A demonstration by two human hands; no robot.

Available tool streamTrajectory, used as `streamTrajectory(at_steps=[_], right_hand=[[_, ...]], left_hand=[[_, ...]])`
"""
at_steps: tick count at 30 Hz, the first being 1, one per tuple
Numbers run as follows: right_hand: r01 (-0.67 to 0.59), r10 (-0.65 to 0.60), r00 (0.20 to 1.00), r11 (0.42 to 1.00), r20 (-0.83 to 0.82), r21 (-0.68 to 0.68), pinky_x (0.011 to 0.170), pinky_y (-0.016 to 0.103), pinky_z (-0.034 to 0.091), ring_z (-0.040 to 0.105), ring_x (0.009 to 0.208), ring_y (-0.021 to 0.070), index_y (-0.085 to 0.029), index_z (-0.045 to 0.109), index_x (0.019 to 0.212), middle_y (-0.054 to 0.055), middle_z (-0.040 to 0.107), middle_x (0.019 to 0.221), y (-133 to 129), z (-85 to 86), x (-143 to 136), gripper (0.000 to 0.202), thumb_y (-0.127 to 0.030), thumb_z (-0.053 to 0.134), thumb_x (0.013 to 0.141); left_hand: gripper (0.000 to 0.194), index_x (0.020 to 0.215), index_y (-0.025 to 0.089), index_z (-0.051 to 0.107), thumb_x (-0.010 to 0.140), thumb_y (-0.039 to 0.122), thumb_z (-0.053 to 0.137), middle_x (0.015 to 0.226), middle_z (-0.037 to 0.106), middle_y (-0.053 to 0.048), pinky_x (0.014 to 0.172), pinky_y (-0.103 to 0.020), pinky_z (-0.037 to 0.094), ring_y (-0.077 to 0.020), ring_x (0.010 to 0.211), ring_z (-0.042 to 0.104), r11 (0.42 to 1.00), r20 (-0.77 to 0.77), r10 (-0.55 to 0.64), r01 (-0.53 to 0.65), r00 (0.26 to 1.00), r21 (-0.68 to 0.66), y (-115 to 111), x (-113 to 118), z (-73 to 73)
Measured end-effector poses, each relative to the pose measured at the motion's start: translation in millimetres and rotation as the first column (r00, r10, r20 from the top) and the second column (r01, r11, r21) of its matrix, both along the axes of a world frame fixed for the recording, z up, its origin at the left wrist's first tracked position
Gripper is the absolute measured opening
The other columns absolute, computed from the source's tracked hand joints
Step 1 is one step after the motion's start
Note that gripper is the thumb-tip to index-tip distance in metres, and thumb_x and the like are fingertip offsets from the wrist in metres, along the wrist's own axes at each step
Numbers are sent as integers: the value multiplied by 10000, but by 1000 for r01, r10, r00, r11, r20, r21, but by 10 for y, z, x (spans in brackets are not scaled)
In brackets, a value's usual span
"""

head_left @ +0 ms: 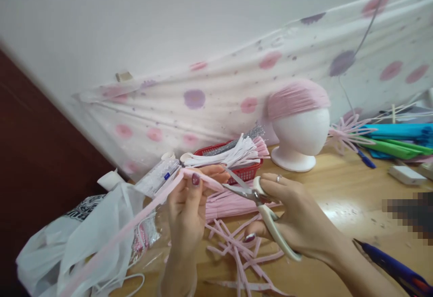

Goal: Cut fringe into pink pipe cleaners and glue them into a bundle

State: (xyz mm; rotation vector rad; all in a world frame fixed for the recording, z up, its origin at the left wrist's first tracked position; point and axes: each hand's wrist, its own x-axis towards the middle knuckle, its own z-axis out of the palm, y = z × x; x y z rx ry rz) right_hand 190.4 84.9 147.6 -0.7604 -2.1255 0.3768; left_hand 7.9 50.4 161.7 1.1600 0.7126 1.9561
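Observation:
My left hand (189, 195) pinches a long pink fuzzy strip (149, 207) between thumb and fingers; the strip trails down to the lower left. In my right hand (287, 207) are scissors (279, 236) with cream handles, their blades parted. The blade tips are beside the short end of the strip, at my left fingers. Below my hands, cut pink strips (237, 252) lie loosely on the wooden table. A bundle of pink strips (216, 209) lies behind them, partly hidden by my hands.
A red basket (245, 173) holds white, pink and silver strips. Behind stands a white foam head (301, 130) with a pink covering. A plastic bag (91, 238) is at left; a blue-handled tool (395, 263) lies lower right. Blue and green bundles (399, 146) are at right.

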Motion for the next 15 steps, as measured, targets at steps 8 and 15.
streamTrajectory(at_steps=[8,15], right_hand=[[4,-22,998,958,-57,-288,499,245,246,319,561,109,-195,405,595,-49,351,577,17,-23,-24,512,-603,636,799],[15,-26,999,977,-47,-215,502,243,309,392,561,126,-191,466,621,-31,436,584,41,-60,-43,443,-558,619,817]], left_hand=[[176,744,178,737,759,348,779,764,773,-23,726,-273,617,-153,678,739,987,203,-60,89,977,-137,44,57,28],[182,792,148,698,739,294,793,884,793,-85,775,-303,604,-204,767,761,961,321,-129,198,938,-194,114,41,42]])
